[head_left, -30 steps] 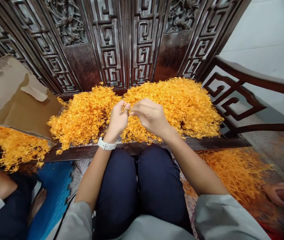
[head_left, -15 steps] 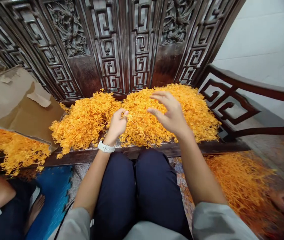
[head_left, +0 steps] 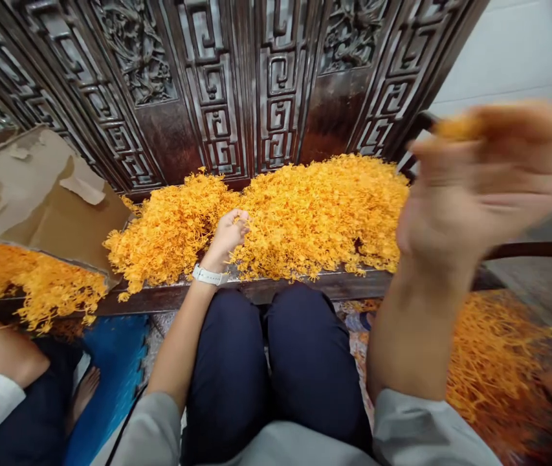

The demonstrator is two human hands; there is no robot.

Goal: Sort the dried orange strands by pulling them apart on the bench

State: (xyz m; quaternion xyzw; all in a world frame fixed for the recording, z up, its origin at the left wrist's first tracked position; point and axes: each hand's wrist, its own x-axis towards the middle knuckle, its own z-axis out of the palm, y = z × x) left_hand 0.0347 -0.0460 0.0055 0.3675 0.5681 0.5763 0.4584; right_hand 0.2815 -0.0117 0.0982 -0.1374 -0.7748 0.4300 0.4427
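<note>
My left hand (head_left: 231,231) is closed with its fingertips pinched, low over the gap between two heaps of orange artificial-looking sprigs. What lies between the fingers, if anything, is too small to make out. The left heap (head_left: 166,230) and the larger right heap (head_left: 319,217) rest on a dark wooden bench (head_left: 276,291). My right hand (head_left: 489,178) is raised high at the right, close to the camera and smeared by motion. A blurred orange piece (head_left: 457,127) shows at its fingertips.
Carved wooden panels (head_left: 251,84) form the bench back. A torn cardboard box (head_left: 47,200) tilts at the left, with more orange sprigs (head_left: 57,288) beside it. Another person's arm (head_left: 8,349) is at lower left, above a blue mat (head_left: 110,362). Orange strands (head_left: 499,349) lie at lower right.
My right hand has swung up and to the right, away from the heap, with an orange patch at its fingers. My left hand stays nearly in place; its orange sprig no longer shows clearly.
</note>
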